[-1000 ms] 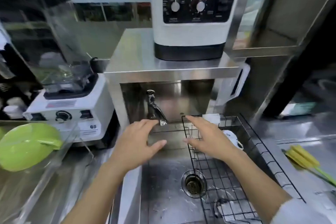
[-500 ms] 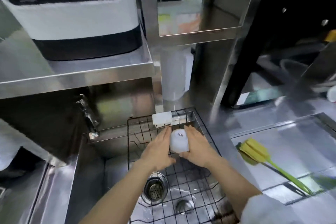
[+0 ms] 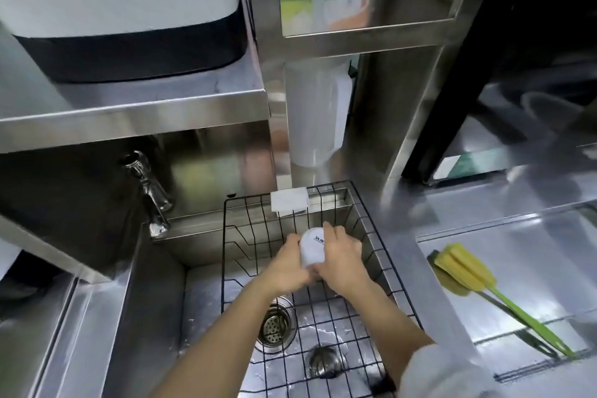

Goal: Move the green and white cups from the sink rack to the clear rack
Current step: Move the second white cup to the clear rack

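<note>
Hands both on small white cup [image 3: 312,247]: left hand [image 3: 288,263] and right hand [image 3: 340,260] fingers clamped around it, above black wire sink rack [image 3: 371,220], far end.

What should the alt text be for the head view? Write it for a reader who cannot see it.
Two bare hands, left hand and right hand, clasp a white cup over the black wire sink rack in a steel sink. A yellow-headed brush lies in a clear tray to the right.
</note>
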The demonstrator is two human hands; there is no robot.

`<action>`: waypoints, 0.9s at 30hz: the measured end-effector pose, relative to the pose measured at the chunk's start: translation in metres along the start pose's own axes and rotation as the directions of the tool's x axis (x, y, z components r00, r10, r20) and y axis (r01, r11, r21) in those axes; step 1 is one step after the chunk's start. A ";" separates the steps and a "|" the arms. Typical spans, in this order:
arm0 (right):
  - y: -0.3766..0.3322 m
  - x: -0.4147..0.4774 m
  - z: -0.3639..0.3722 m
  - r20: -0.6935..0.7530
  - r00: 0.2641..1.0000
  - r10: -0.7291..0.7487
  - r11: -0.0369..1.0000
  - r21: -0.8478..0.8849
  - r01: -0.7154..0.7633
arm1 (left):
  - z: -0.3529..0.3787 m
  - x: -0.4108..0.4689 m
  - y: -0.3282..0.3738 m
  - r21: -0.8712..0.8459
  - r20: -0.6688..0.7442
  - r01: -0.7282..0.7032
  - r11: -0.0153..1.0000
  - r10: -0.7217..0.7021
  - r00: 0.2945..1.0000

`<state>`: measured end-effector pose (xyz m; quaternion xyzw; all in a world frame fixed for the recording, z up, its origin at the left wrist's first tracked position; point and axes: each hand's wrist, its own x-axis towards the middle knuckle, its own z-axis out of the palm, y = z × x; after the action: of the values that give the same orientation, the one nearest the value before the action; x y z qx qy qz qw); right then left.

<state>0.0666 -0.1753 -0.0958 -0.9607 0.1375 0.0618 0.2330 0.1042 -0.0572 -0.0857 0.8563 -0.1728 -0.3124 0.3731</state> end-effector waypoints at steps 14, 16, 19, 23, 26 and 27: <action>-0.045 -0.036 -0.043 -0.130 0.987 -0.091 0.891 0.433 0.139 | -0.038 -0.055 0.005 0.080 -0.342 -0.193 0.978 0.209 0.916; -0.063 -0.043 -0.048 -0.139 0.984 -0.111 0.879 0.449 0.163 | -0.050 -0.071 0.001 0.091 -0.405 -0.224 0.970 0.242 0.882; -0.096 -0.055 -0.054 -0.150 0.975 -0.162 0.861 0.462 0.214 | -0.069 -0.097 -0.009 0.096 -0.486 -0.263 0.960 0.276 0.829; -0.145 -0.072 -0.051 -0.171 0.951 -0.256 0.831 0.464 0.307 | -0.101 -0.143 -0.022 0.120 -0.567 -0.277 0.953 0.295 0.769; -0.185 -0.086 -0.047 -0.187 0.923 -0.336 0.803 0.454 0.385 | -0.126 -0.178 -0.040 0.182 -0.632 -0.256 0.949 0.312 0.709; -0.199 -0.091 -0.047 -0.190 0.913 -0.362 0.790 0.456 0.409 | -0.134 -0.190 -0.046 0.222 -0.655 -0.247 0.943 0.332 0.679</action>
<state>0.0407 -0.0055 0.0482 -0.8802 -0.0396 -0.0683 0.4679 0.0544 0.1454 0.0278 0.8921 -0.1741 0.0987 0.4051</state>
